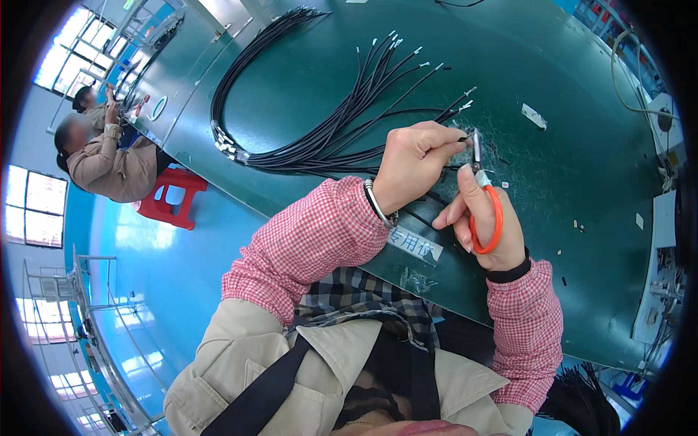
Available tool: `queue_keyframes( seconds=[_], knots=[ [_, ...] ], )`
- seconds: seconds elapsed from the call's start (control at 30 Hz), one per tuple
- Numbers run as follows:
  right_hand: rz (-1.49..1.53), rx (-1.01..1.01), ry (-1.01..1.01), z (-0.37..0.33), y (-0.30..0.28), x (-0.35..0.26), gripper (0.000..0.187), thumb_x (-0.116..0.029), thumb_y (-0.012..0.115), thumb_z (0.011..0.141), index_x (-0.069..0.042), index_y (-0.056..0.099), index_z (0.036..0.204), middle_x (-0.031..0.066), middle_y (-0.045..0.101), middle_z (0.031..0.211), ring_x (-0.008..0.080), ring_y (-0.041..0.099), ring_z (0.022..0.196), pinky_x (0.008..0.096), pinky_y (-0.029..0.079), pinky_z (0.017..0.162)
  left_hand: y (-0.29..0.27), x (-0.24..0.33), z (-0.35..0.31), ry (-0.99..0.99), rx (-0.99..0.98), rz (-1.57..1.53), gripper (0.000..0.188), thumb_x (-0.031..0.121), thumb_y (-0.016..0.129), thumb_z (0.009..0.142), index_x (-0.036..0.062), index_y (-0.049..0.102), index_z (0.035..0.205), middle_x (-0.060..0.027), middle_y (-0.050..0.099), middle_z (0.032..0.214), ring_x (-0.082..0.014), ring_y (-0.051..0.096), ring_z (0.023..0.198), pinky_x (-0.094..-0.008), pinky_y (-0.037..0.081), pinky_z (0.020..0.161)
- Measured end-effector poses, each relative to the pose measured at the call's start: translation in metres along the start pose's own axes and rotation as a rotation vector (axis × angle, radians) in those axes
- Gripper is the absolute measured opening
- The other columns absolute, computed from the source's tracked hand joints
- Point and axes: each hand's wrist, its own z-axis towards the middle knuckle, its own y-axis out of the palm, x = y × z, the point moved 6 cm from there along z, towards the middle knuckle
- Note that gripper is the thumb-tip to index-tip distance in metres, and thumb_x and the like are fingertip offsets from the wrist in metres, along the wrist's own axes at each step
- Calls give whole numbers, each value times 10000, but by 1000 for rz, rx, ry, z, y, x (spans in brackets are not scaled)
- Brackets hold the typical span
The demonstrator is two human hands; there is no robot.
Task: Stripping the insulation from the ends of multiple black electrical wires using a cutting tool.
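Note:
Between the thumb and fingers of my left hand (408,161) is pinched the end of a thin black cable (466,139). My right hand (507,231) is closed on a pair of scissors (498,212) with orange handles, a finger and thumb at the loops. The scissors' blades (477,147) stand right beside the cable end; whether they touch it I cannot tell. A curved bundle of black cables (291,160) lies left of and beyond my left hand, tied with whitish bands, its many loose ends fanned out and tipped in white or silver.
Small clippings and scraps are scattered on the green table (538,185) around my hands. A printed label (414,244) is stuck near its front edge. Another person (109,163) sits at the left by a red stool (173,198). More black cables (582,400) hang at lower right.

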Motion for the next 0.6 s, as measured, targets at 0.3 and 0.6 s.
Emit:
queue_keyframes(
  seconds=[0.3,0.6],
  knots=[
    [26,-33,-46,3,4,3,627,-442,533,919,60,645,559,101,558,450,102,426,318,180,375,359,-5,-6,1,-125,-8,-39,189,-39,634,762,5,717,926,-68,697,814,-102,562,589,-197,437,523],
    [-9,16,-27,4,0,4,623,-447,548,908,61,650,561,103,560,449,99,399,300,175,353,341,-1,3,-2,32,-15,53,180,-50,647,727,-7,715,888,-66,700,817,-97,559,588,-203,434,515]
  ],
)
